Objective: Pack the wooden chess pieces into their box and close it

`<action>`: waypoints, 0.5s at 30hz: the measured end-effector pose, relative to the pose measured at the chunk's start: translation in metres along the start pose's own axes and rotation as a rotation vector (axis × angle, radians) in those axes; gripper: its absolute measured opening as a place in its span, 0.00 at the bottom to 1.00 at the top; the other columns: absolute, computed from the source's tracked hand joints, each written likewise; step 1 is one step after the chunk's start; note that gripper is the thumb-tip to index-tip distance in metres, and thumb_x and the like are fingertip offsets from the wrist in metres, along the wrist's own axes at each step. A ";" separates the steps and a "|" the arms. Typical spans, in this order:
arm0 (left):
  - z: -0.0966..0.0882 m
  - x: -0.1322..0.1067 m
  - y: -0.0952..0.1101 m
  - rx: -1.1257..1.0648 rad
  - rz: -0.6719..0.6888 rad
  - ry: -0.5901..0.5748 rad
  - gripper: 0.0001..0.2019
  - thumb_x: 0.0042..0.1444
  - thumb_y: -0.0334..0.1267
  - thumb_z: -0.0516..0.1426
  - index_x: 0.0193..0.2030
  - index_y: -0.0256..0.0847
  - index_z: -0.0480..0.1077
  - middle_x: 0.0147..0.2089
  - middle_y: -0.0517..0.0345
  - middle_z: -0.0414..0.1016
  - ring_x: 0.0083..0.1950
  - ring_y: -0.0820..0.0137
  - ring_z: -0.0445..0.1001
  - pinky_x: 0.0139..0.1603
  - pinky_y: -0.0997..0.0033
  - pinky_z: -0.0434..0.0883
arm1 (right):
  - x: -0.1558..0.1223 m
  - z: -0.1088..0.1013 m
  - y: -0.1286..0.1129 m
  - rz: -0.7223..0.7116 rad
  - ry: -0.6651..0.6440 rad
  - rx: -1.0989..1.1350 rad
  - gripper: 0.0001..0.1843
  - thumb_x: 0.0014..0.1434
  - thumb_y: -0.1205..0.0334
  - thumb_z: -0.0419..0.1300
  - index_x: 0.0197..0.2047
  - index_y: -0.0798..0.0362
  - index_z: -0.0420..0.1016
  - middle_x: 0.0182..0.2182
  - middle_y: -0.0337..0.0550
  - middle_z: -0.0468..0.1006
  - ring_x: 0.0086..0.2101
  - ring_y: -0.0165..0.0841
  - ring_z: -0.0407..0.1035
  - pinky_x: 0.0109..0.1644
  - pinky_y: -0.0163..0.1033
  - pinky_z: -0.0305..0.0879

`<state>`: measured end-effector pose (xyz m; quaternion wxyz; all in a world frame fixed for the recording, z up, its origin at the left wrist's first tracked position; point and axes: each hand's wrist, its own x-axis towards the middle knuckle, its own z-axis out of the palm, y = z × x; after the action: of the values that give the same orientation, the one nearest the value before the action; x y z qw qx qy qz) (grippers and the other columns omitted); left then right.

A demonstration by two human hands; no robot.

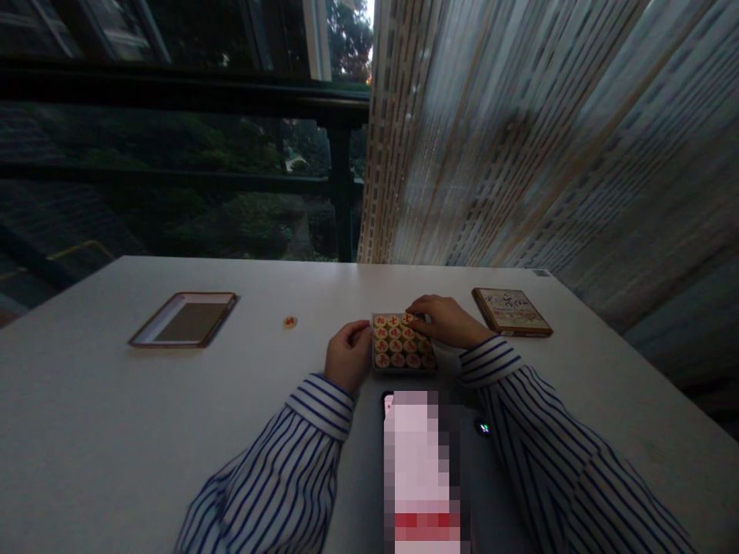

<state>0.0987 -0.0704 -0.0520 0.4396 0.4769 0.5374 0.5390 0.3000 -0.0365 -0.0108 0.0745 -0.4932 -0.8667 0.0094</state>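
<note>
A small open box (404,372) on the white table holds rows of round xiangqi pieces (396,346) with red characters. My left hand (348,357) is closed, its curled fingers and thumb at the box's left edge. Reaching over the far right corner, my right hand (446,319) has thumb and fingers closed about a xiangqi piece (408,318) in the back row. The hand partly covers the pieces on that side. A single loose xiangqi piece (289,322) lies face up on the table, left of my left hand.
A shallow, brown-rimmed tray or lid (183,344) lies at the left of the table (259,285). On the right is a flat printed box (513,312). A phone (419,462), its screen blurred, lies close in front. Beyond stand a railing (173,92) and a string curtain (462,131).
</note>
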 end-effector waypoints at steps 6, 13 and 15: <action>0.000 -0.001 0.000 -0.006 -0.001 -0.009 0.08 0.45 0.33 0.57 0.33 0.34 0.72 0.31 0.53 0.77 0.33 0.70 0.75 0.36 0.70 0.72 | 0.000 0.000 0.000 0.007 -0.012 0.000 0.15 0.57 0.57 0.51 0.44 0.50 0.73 0.43 0.44 0.74 0.43 0.36 0.67 0.46 0.37 0.58; 0.000 -0.001 -0.001 -0.015 0.008 -0.012 0.08 0.45 0.34 0.56 0.33 0.34 0.72 0.30 0.54 0.77 0.33 0.70 0.75 0.35 0.71 0.72 | 0.000 -0.002 -0.002 0.018 -0.024 0.005 0.15 0.57 0.57 0.52 0.44 0.50 0.73 0.43 0.44 0.74 0.43 0.36 0.67 0.47 0.38 0.58; 0.000 -0.001 0.000 -0.020 0.010 -0.012 0.07 0.45 0.34 0.57 0.32 0.34 0.72 0.30 0.54 0.77 0.33 0.69 0.75 0.35 0.70 0.72 | 0.000 -0.003 -0.002 0.026 -0.029 0.010 0.14 0.57 0.57 0.52 0.44 0.50 0.73 0.43 0.45 0.74 0.44 0.36 0.67 0.48 0.39 0.58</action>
<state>0.0994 -0.0713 -0.0518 0.4447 0.4783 0.5270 0.5438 0.2987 -0.0375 -0.0079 0.0643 -0.5039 -0.8611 0.0218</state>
